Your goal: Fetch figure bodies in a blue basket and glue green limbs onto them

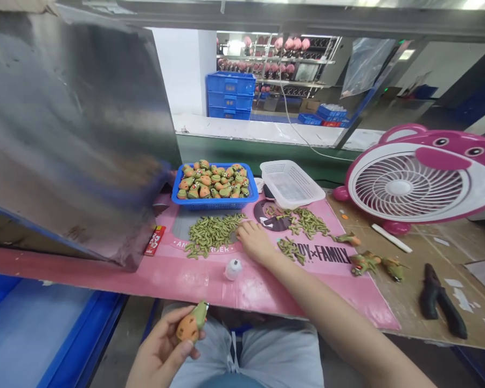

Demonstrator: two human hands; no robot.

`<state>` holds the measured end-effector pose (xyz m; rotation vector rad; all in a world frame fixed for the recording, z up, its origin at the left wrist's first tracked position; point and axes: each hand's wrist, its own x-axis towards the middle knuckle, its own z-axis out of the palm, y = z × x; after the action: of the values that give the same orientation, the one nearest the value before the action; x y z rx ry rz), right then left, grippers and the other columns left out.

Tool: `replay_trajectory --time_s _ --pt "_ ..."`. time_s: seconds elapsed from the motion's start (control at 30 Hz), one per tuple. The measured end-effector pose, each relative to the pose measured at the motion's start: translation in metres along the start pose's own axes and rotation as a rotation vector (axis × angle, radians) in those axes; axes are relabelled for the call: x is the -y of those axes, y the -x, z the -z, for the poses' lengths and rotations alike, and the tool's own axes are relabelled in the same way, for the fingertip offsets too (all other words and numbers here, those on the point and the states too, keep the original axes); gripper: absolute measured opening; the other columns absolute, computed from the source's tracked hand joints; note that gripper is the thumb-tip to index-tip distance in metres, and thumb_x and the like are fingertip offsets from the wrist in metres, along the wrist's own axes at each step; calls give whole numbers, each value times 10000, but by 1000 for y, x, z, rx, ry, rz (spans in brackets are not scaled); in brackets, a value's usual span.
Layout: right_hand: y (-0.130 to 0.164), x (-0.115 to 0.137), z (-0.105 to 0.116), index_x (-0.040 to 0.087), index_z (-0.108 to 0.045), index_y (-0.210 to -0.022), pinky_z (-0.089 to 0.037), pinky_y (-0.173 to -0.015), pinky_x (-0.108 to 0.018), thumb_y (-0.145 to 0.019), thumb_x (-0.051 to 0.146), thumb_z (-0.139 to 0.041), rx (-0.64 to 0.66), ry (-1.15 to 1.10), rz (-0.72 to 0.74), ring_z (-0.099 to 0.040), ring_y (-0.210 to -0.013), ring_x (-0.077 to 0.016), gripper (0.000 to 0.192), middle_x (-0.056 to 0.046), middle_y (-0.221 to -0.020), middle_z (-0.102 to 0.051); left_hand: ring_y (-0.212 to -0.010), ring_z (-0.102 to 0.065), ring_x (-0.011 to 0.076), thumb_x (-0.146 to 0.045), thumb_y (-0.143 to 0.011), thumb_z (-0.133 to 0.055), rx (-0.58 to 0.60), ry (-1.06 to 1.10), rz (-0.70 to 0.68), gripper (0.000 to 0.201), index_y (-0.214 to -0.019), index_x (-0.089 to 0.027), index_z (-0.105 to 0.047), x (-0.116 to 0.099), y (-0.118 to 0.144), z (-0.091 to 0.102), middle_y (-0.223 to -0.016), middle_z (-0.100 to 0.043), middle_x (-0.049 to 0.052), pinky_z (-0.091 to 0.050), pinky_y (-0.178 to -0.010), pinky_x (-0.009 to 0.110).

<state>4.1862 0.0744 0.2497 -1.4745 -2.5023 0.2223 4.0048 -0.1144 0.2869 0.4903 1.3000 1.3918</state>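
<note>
My left hand (161, 347) is closed round a small orange-and-green toy figure (189, 326) with dark patches, held over my lap in front of the table edge. My right hand (255, 240) reaches across the mat to the right edge of a pile of small green curved pieces (210, 233). Its fingers are bent down and pressed together; whatever is between the tips is hidden. Just in front of that hand stands a small clear bottle (233, 269) with a pale top. Behind the pile, a blue basket (216, 205) holds many similar figures.
A white basket (293, 186) sits behind two smaller heaps of green pieces (307, 222). Several figures with extra green parts (364, 262) lie at right, near black pliers (442, 302). A pink fan (404, 178) and a metal panel (73, 134) flank the pink mat (202, 283).
</note>
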Motion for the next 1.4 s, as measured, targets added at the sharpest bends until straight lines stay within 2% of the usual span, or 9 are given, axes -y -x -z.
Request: replay_trajectory --time_s 0.17,0.3,0.47,0.7,0.83,1.03,1.13,1.23,1.4 --pt "37 -10 17 141 -549 -899 -485 -755 -358 -825 124 -429 -136 -155 -40 -608 -880 -207 142 -113 -935 -650 -575 -614 148 -378 -509 -798 133 46 114 338 -795 -224 -704 -8 12 -12 -673 -686 15 -500 -490 212" --pt "73 -10 31 161 -539 -856 -516 -583 -282 -816 210 -424 -261 -281 -86 -644 -707 -173 131 -71 -795 -671 -612 -631 132 -329 -531 -801 264 124 212 314 -814 -232 -705 -8 18 -22 -699 -694 11 -492 -527 184" --pt "103 -5 31 162 -553 -787 -521 -523 -267 -808 241 -452 -363 -346 -138 -631 -599 -153 130 -74 -744 -667 -672 -645 135 -328 -558 -788 351 114 259 308 -840 -245 -695 -2 19 -27 -775 -705 7 -487 -553 184" --pt "117 1 16 184 -548 -668 -531 -636 -380 -737 181 -488 -364 -361 -85 -638 -751 -231 91 -116 -800 -671 -680 -630 139 -341 -553 -788 344 39 274 333 -850 -236 -680 2 18 -30 -789 -697 7 -491 -583 205" --pt "117 8 11 191 -518 -707 -533 -552 -277 -767 145 -452 -337 -442 -27 -648 -659 -177 100 -81 -748 -679 -683 -627 128 -336 -562 -785 353 30 272 330 -861 -243 -681 3 19 -30 -786 -691 -2 -484 -575 186" --pt "122 33 37 184 -586 -887 -512 -598 -247 -843 126 -464 -347 -518 36 -604 -680 -144 142 -52 -750 -632 -775 -633 149 -313 -652 -727 462 -80 195 292 -934 -281 -660 11 13 -21 -892 -683 -1 -499 -670 213" --pt "126 50 64 220 -605 -959 -494 -591 -215 -851 95 -465 -276 -637 108 -573 -685 -121 217 -26 -751 -582 -835 -616 162 -292 -687 -690 521 -208 108 292 -977 -283 -653 9 8 -19 -977 -660 12 -489 -731 232" --pt "128 63 86 219 -590 -1045 -495 -639 -229 -865 90 -438 -68 -736 147 -575 -742 -126 269 -42 -810 -580 -855 -598 173 -285 -691 -678 558 -330 62 276 -966 -275 -660 2 6 -20 -965 -646 14 -474 -725 232" --pt "125 67 98 170 -612 -893 -490 -620 -202 -817 155 -558 211 -887 3 -596 -687 -117 94 -33 -786 -648 -870 -578 190 -333 -726 -633 658 -477 3 285 -1006 -278 -644 -6 5 -22 -952 -624 23 -436 -747 258"
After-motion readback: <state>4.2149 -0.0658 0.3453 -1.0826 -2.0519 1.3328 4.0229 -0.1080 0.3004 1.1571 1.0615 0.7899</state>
